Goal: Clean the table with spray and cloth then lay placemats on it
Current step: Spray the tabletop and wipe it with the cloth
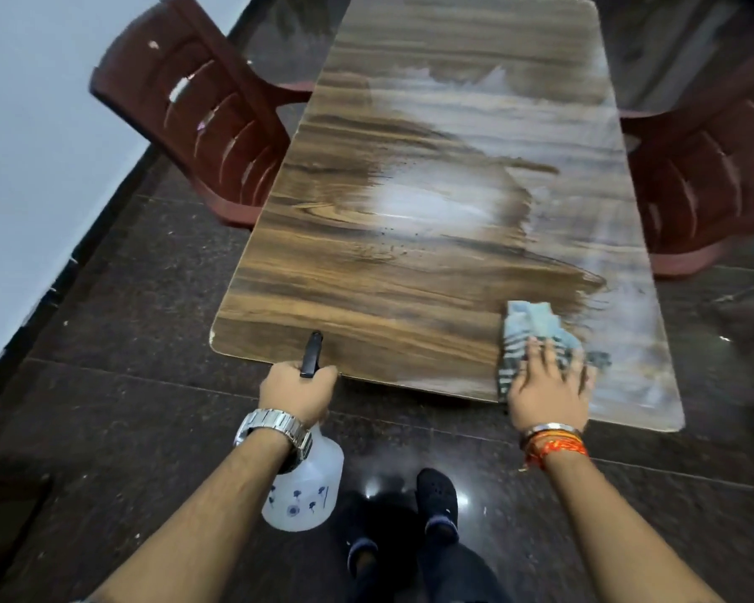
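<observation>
Flanking one table (pixel 366 298): two chairs (pixel 201 119); left hand (pixel 299 391) gripping bottle (pixel 305 489), right hand (pixel 547 387) flat on cloth (pixel 527 330).

Two dark red plastic chairs flank the scene, one chair (pixel 205 119) at my left and the other chair (pixel 710 176) at my right. Dark speckled floor tiles (pixel 127 341) spread below, meeting a pale wall (pixel 40 124). My black shoes (pixel 437 498) show underneath.
</observation>
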Motion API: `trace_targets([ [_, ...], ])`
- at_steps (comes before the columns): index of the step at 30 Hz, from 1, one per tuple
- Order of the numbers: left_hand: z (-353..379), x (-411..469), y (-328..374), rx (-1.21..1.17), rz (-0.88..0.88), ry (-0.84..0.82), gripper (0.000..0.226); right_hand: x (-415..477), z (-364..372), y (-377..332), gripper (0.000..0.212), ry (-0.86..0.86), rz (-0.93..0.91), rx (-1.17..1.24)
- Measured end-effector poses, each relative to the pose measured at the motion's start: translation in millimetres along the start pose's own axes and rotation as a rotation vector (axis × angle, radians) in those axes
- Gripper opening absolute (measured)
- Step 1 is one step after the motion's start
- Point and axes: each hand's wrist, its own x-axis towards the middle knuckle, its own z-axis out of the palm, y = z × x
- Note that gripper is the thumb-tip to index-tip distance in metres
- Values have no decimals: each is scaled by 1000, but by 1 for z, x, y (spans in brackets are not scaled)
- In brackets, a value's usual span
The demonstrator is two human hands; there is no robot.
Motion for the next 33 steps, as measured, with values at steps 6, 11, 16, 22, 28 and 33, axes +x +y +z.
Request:
trace_targets([
  [6, 37, -9, 23, 100, 71, -76, 39, -5, -3, -33, 68, 17, 136, 167],
  [11, 71, -12, 45, 169, 112, -73, 34, -27, 12, -113, 60, -111, -371, 157],
  [16, 111, -22, 76, 201, 115, -83, 29, 1, 11, -49, 56, -104, -426, 156],
  [22, 139, -22, 108, 209, 106, -102, 29, 39, -11, 117, 60, 58, 89, 123],
  [28, 171, -27, 139, 174, 99, -89, 32, 37, -9, 78, 65, 43, -20, 122],
  [33, 195, -30, 162, 152, 93, -137, 41, 79, -14, 67, 63, -62, -624, 12],
])
